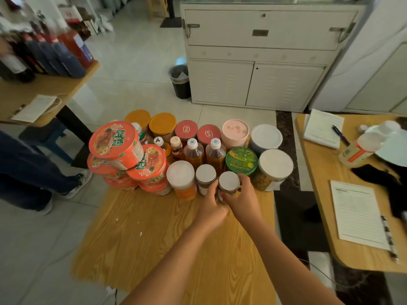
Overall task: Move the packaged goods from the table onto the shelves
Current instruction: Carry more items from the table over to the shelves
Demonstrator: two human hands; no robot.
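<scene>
A small jar with a silver lid (229, 182) stands at the front of a crowd of packaged goods on the wooden table (154, 238). My left hand (212, 205) and my right hand (244, 200) wrap around it from both sides. A second silver-lidded jar (205, 173) stands just left of it, touching my left fingers. Stacked orange noodle bowls (114, 142) lean at the left. Bottles of amber liquid (193, 150) and round tins with red lids (186, 128) fill the back rows. A green-lidded tub (241, 159) sits behind my right hand.
A white cabinet (259, 53) and a black bin (181, 81) stand beyond the table. Dark bottles (55, 53) line a table at the left, where a person's legs (33, 172) show. A desk at the right (319, 172) carries papers and a pen.
</scene>
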